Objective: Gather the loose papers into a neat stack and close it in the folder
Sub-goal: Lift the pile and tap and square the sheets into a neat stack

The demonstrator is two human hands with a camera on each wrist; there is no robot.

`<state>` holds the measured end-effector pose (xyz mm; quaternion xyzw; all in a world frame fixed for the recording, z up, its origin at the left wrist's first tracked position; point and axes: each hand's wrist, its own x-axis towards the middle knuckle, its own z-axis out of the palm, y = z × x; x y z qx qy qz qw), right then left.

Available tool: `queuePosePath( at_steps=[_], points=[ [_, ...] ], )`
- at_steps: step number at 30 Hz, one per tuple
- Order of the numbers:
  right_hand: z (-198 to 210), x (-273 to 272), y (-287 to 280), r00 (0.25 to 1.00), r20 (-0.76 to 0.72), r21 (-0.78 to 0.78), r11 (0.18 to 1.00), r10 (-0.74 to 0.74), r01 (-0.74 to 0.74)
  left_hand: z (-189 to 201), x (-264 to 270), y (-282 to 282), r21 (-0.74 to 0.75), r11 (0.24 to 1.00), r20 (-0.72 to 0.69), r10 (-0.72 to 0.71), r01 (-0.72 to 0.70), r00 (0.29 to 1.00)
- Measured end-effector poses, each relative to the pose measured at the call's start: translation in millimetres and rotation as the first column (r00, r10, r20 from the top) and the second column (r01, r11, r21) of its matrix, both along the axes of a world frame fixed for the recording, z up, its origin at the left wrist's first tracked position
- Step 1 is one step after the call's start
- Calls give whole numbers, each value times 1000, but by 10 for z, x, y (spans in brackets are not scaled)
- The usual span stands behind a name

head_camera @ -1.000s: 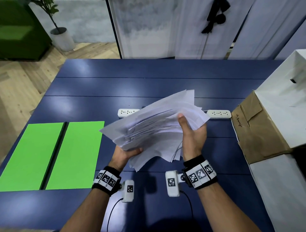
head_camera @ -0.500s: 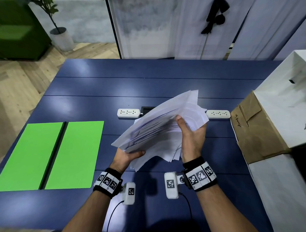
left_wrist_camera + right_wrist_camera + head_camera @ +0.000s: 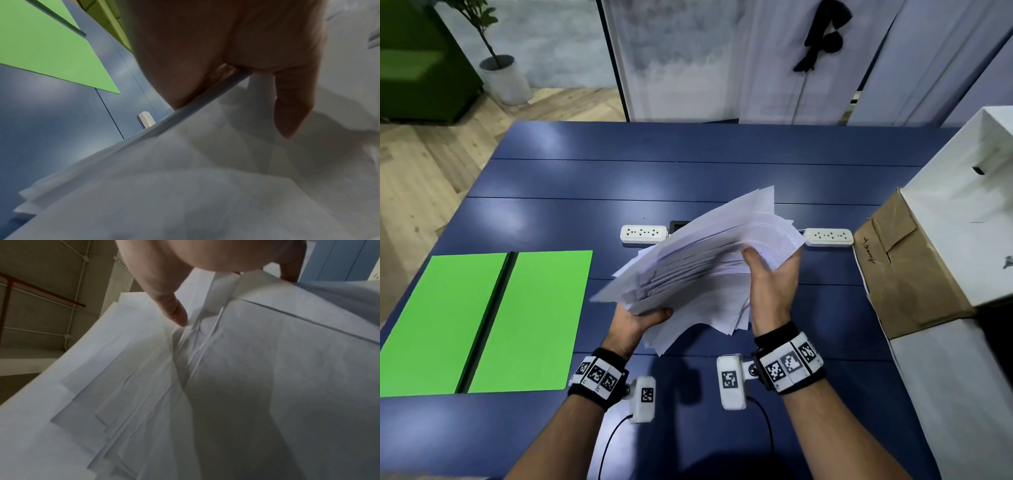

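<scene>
Handwriting on cardboard flap (image 3: 873, 251), perhaps illegible.

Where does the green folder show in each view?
Head: green folder lies open on the table, left of the left hand.
Left wrist: upper left corner, flat on the table.
Right wrist: not in it.
Shared landmark: the papers, seen in all three.

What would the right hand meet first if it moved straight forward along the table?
Probably the right power strip, just beyond the right hand and the papers it holds; depth is uncertain, so it might pass above.
</scene>
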<state>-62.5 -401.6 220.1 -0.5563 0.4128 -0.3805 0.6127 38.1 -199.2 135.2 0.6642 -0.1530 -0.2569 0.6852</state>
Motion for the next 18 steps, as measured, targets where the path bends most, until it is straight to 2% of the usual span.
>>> queuePosePath(
  at_steps=[6,10,14,18],
  points=[
    [18,34,85,983,-181,-93,996,-12,-5,27,-8,-29,-13,1000,3,-12,12,1000],
    [41,52,92,981,-189,-47,998,-39,31,16,3,-27,-4,1000,-10,-2,2,1000],
    [62,52,81,966,-250,-64,997,-68,54,2,22,-22,-23,1000,7,-14,14,1000],
    [20,76,112,945,-322,-114,993,-51,15,23,8,-40,-35,999,5,-19,20,1000]
  ],
)
